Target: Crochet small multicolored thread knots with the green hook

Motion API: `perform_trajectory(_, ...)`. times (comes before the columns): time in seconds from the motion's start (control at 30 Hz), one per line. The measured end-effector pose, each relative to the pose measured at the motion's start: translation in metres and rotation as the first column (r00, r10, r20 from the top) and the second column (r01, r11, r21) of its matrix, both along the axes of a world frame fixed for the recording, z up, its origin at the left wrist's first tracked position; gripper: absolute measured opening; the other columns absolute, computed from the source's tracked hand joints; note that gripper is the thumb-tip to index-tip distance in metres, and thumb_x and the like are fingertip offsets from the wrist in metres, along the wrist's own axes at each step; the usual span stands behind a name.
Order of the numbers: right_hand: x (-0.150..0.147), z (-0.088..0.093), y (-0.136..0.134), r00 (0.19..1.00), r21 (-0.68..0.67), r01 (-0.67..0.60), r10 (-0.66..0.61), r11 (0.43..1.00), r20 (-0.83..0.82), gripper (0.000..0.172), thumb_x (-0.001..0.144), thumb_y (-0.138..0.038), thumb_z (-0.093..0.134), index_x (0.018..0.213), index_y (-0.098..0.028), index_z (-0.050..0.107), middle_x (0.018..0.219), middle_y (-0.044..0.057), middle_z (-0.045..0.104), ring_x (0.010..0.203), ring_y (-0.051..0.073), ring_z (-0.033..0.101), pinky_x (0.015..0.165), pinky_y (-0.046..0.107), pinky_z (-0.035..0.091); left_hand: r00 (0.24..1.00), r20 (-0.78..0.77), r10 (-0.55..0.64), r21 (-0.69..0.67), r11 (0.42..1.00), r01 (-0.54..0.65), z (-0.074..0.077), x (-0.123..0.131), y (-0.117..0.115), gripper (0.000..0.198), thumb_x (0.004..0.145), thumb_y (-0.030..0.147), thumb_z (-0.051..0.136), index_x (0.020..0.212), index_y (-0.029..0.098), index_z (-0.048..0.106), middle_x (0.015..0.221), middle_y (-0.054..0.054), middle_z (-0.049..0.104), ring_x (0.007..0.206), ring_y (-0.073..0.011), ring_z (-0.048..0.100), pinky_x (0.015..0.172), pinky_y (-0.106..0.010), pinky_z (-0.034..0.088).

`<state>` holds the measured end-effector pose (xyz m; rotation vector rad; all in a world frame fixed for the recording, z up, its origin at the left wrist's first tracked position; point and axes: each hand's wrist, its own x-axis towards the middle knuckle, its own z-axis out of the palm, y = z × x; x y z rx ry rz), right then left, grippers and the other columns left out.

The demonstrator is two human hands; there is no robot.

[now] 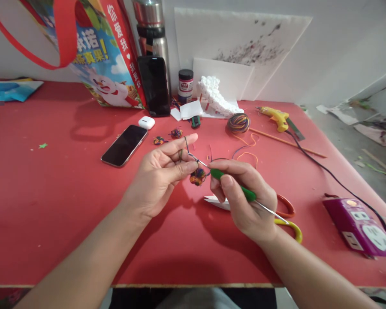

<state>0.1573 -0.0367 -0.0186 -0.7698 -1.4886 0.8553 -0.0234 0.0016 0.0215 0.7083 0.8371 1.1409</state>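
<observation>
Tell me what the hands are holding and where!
The right hand holds a hook by its green handle; the left hand pinches the small multicoloured yarn piece at its upper edge.

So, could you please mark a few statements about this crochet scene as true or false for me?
1. The right hand holds a green-handled crochet hook. True.
2. The multicoloured yarn ball appears left of the yellow glue gun. True.
3. The left hand grips the glue gun. False: it holds a small multicoloured crochet piece.
4. The scissors have two green handles. False: one handle loop is orange-red, the other yellow.
5. The upright phone stands in front of the steel thermos. True.
</observation>
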Motion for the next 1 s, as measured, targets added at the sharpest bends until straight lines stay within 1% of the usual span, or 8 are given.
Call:
perform_trajectory(0.1,0.004,0.002,0.001,0.999,0.030,0.008,-0.009,1.000,0.042,0.023,0.107,-0.017,0.062,0.125,-0.025,0.074,0.085,-0.001,0.070,0.063,0.009,0.061,0.060,0.024,0.052,1.000,-0.009,-0.023,-0.004,1.000,0.023,0.001,-0.003,0.001,0.048,0.062,0.010,0.098,0.108,0.019,0.088,0.075,0.000,0.071,0.068,-0.0066,0.063,0.065,-0.014,0.055)
perform_trajectory(0.23,0.012,0.007,0.004,0.997,0.014,-0.005,0.004,1.000,0.078,0.022,0.107,-0.019,0.063,0.123,-0.025,0.077,0.087,0.001,0.072,0.066,0.011,0.063,0.061,0.026,0.053,0.998,-0.036,-0.043,0.016,0.999,0.044,0.004,-0.009,0.003,0.047,0.064,0.010,0.096,0.109,0.019,0.088,0.074,0.001,0.068,0.064,-0.0066,0.059,0.061,-0.016,0.054)
perform_trajectory(0.43,0.024,0.018,0.008,0.994,-0.025,-0.046,0.049,0.999,0.100,0.020,0.104,-0.023,0.069,0.118,-0.028,0.081,0.088,0.002,0.076,0.066,0.013,0.064,0.058,0.026,0.052,0.993,-0.067,-0.098,0.041,0.994,0.101,0.007,-0.013,0.005,0.044,0.064,0.010,0.095,0.108,0.017,0.089,0.075,0.000,0.068,0.067,-0.0091,0.063,0.060,-0.018,0.058)
perform_trajectory(0.67,0.037,0.031,0.013,0.991,-0.106,-0.109,0.117,0.988,0.064,0.015,0.101,-0.028,0.073,0.108,-0.026,0.086,0.087,0.004,0.078,0.064,0.013,0.063,0.057,0.026,0.051,0.978,-0.047,-0.203,0.044,0.978,0.205,0.006,-0.016,0.006,0.039,0.069,0.010,0.093,0.108,0.016,0.088,0.071,0.001,0.067,0.062,-0.0083,0.061,0.058,-0.018,0.057)
perform_trajectory(0.77,0.042,0.034,0.014,0.987,-0.140,-0.143,0.151,0.980,0.052,0.015,0.100,-0.031,0.075,0.105,-0.024,0.087,0.082,0.004,0.076,0.063,0.013,0.063,0.054,0.026,0.049,0.976,-0.041,-0.214,0.014,0.976,0.215,0.006,-0.017,0.007,0.041,0.068,0.008,0.094,0.108,0.014,0.088,0.073,-0.001,0.069,0.065,-0.0077,0.063,0.062,-0.016,0.057)
perform_trajectory(0.87,0.046,0.036,0.016,0.984,-0.188,-0.168,0.177,0.968,0.033,0.016,0.098,-0.034,0.077,0.104,-0.022,0.087,0.078,0.005,0.074,0.063,0.014,0.063,0.050,0.025,0.046,0.966,-0.029,-0.257,0.014,0.966,0.257,0.006,-0.018,0.008,0.041,0.069,0.010,0.095,0.109,0.012,0.088,0.074,-0.001,0.069,0.065,-0.0083,0.064,0.063,-0.017,0.057)
perform_trajectory(0.93,0.046,0.034,0.018,0.981,-0.230,-0.193,0.193,0.954,-0.024,0.019,0.097,-0.036,0.080,0.102,-0.020,0.087,0.074,0.005,0.071,0.061,0.014,0.062,0.047,0.024,0.044,0.960,-0.020,-0.278,0.022,0.960,0.279,0.006,-0.017,0.007,0.041,0.070,0.011,0.094,0.110,0.012,0.087,0.073,-0.001,0.069,0.064,-0.0092,0.064,0.062,-0.018,0.057)
perform_trajectory(1.0,0.042,0.030,0.018,0.971,-0.282,-0.231,0.202,0.931,-0.128,0.021,0.095,-0.038,0.082,0.099,-0.018,0.086,0.069,0.003,0.068,0.055,0.013,0.058,0.043,0.024,0.042,0.966,-0.017,-0.259,0.024,0.965,0.260,0.005,-0.014,0.005,0.041,0.069,0.011,0.094,0.110,0.013,0.088,0.071,-0.001,0.068,0.065,-0.0096,0.063,0.064,-0.019,0.057)
